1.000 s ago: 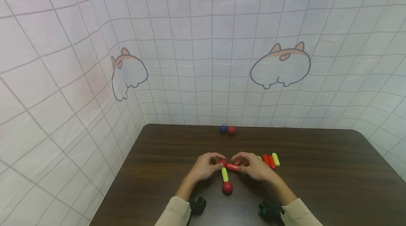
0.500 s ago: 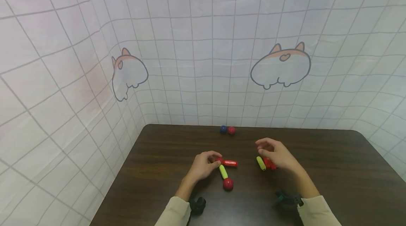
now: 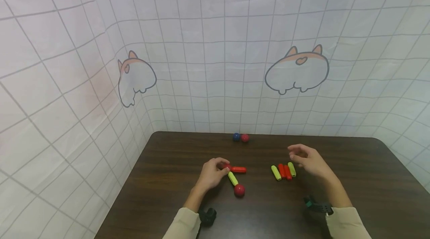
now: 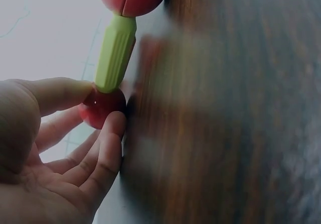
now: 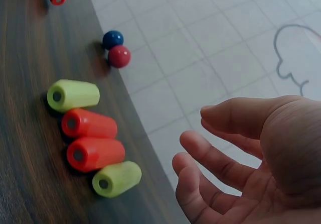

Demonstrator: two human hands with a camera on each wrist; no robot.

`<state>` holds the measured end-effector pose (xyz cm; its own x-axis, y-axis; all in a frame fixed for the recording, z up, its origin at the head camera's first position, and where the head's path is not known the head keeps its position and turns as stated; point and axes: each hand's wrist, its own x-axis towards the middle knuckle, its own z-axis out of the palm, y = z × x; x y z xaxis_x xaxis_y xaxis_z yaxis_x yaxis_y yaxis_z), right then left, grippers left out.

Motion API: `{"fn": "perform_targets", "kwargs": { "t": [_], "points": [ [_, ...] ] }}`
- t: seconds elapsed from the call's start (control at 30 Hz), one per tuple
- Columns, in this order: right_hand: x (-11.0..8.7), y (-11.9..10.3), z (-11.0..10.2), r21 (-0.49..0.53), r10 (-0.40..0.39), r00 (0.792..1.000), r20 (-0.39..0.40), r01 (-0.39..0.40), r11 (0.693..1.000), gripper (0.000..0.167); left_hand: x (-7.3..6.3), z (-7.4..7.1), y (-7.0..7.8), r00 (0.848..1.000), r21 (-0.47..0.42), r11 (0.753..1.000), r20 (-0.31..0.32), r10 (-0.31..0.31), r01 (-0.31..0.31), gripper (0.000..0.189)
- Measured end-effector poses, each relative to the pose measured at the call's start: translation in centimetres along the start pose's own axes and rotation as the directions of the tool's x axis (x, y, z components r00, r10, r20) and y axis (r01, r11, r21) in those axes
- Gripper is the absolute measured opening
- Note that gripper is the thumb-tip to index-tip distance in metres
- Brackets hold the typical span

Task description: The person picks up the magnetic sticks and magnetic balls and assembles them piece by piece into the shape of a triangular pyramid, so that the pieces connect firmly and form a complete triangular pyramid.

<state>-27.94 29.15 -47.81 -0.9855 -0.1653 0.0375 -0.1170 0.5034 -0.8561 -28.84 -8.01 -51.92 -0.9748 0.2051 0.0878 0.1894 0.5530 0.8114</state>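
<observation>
My left hand [image 3: 209,175] pinches a red ball [image 4: 102,108] between thumb and fingers. A yellow-green rod [image 4: 115,56] joins that ball to another red ball [image 3: 239,190] nearer the front. From the held ball a red rod [image 3: 239,169] extends to the right. My right hand [image 3: 310,160] hovers above the table with loosely bent fingers and nothing in them. Close by on its left lie two yellow-green rods [image 5: 74,95] and two red rods [image 5: 95,153] side by side, grey discs showing in their ends.
A blue ball [image 3: 236,137] and a red ball [image 3: 245,138] sit together at the back edge of the dark wooden table [image 3: 188,149]. Behind it hangs a white gridded cloth [image 3: 215,63], which also runs along the left side.
My right hand has let go of the red rod and moved right, past the row of rods. My left hand has shifted slightly left with the joined balls and rods.
</observation>
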Motion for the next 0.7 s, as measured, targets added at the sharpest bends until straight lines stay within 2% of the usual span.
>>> {"fn": "perform_targets", "kwargs": {
  "t": [0.3,0.53,0.7],
  "points": [
    [0.2,0.9,0.1,0.027,0.004,0.999,-0.036,-0.003,1.000,0.041,0.2,-0.3,-0.4,0.999,-0.026,0.999,-0.030,-0.030,0.030,0.020],
    [1.2,1.6,0.9,0.092,-0.012,0.998,-0.060,0.017,0.996,0.049,0.3,-0.4,-0.6,0.999,-0.051,0.998,-0.022,-0.048,0.047,0.019],
    [2.1,1.1,1.7,0.110,-0.022,0.998,-0.061,0.029,0.994,0.048,0.3,-0.5,-0.7,0.998,-0.074,0.995,-0.007,-0.060,0.059,0.020]
  ]
}}
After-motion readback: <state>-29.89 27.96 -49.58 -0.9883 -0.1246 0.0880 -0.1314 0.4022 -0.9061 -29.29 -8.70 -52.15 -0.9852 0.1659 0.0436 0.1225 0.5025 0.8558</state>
